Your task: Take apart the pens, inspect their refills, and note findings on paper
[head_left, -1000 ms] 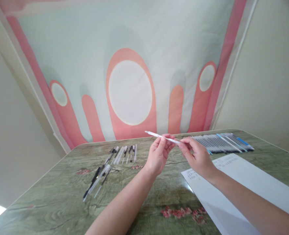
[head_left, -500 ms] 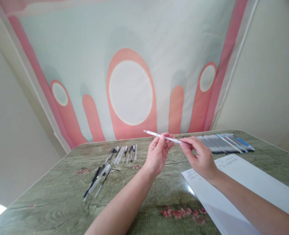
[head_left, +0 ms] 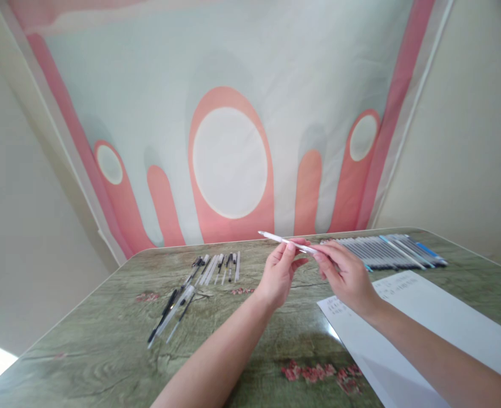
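Observation:
A slim white, partly clear pen (head_left: 276, 237) is held up over the table between both hands, its tip pointing left and away. My left hand (head_left: 281, 271) pinches it near the middle with thumb and fingers. At its rear end, my right hand (head_left: 346, 275) grips with thumb and forefinger; those fingers hide the end of the pen. A sheet of paper (head_left: 429, 334) with rows of small handwriting lies under my right forearm.
Many pens (head_left: 361, 252) lie side by side at the back right. Pen parts (head_left: 210, 269) in white, clear and black are laid out at the back left, with loose black and clear pieces (head_left: 172, 311) nearer. The wood-patterned table (head_left: 89, 340) meets a printed backdrop (head_left: 229, 161).
The view has shifted slightly. My left hand sits a little closer to my right along the pen, and less of the pen shows between the hands.

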`<action>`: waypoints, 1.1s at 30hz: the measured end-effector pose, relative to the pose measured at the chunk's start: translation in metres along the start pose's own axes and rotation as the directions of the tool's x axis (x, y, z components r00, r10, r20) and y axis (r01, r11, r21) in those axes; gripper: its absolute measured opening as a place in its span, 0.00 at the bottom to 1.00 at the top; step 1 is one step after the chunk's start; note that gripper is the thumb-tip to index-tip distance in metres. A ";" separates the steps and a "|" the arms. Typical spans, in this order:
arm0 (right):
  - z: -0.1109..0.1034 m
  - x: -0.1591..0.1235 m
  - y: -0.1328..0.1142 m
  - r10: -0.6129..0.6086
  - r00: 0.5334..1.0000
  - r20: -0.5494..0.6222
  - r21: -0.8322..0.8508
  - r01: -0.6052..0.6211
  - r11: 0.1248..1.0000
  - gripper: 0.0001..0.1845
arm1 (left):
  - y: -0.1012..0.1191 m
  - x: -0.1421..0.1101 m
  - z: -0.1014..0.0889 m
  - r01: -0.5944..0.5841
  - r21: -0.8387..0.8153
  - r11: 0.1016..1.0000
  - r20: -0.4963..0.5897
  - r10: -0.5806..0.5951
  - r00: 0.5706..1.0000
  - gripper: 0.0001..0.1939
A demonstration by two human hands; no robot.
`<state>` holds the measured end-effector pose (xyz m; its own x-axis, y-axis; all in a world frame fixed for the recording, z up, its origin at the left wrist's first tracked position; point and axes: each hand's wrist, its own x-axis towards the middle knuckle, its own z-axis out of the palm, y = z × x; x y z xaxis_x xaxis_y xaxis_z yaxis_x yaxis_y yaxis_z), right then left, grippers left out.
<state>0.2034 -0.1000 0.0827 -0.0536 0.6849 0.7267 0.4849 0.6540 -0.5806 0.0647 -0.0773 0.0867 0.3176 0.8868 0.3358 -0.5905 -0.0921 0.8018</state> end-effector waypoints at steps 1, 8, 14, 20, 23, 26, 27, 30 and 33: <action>0.000 0.000 0.000 0.013 1.000 0.011 0.013 -0.013 1.000 0.12 | 0.000 0.000 -0.001 0.003 0.007 1.000 0.005 -0.003 1.000 0.12; 0.000 0.002 0.001 0.084 0.988 0.127 0.081 -0.094 0.992 0.15 | -0.002 0.001 -0.005 0.011 0.057 0.998 0.003 -0.011 1.000 0.13; 0.000 0.006 0.006 0.247 0.938 0.243 0.216 -0.301 0.929 0.19 | -0.002 0.000 -0.006 0.006 0.109 0.994 -0.011 -0.005 1.000 0.13; 0.000 0.006 0.010 0.289 0.941 0.174 0.278 -0.329 0.902 0.19 | 0.007 0.005 -0.005 -0.026 0.070 0.997 -0.142 0.036 0.989 0.18; 0.000 0.006 0.010 0.281 0.947 0.157 0.276 -0.316 0.908 0.17 | 0.013 0.009 -0.009 -0.118 0.022 0.993 -0.285 0.120 0.951 0.13; -0.001 0.006 0.011 0.258 0.954 0.155 0.274 -0.292 0.916 0.17 | 0.018 0.012 -0.013 -0.148 0.017 0.989 -0.346 0.145 0.927 0.09; -0.001 0.006 0.011 0.254 0.955 0.154 0.271 -0.288 0.919 0.17 | 0.019 0.013 -0.013 -0.150 0.022 0.988 -0.347 0.148 0.926 0.09; -0.001 0.006 0.012 0.256 0.956 0.146 0.254 -0.286 0.924 0.17 | 0.019 0.013 -0.013 -0.147 0.021 0.989 -0.322 0.146 0.936 0.11; -0.002 0.006 0.011 0.252 0.960 0.125 0.246 -0.276 0.929 0.16 | 0.019 0.012 -0.011 -0.139 0.005 0.990 -0.309 0.134 0.942 0.13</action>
<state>0.2103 -0.0890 0.0814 -0.0381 0.8622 0.5051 0.2506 0.4975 -0.8305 0.0486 -0.0636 0.1007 -0.0094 0.9627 0.2704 -0.6252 -0.2167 0.7498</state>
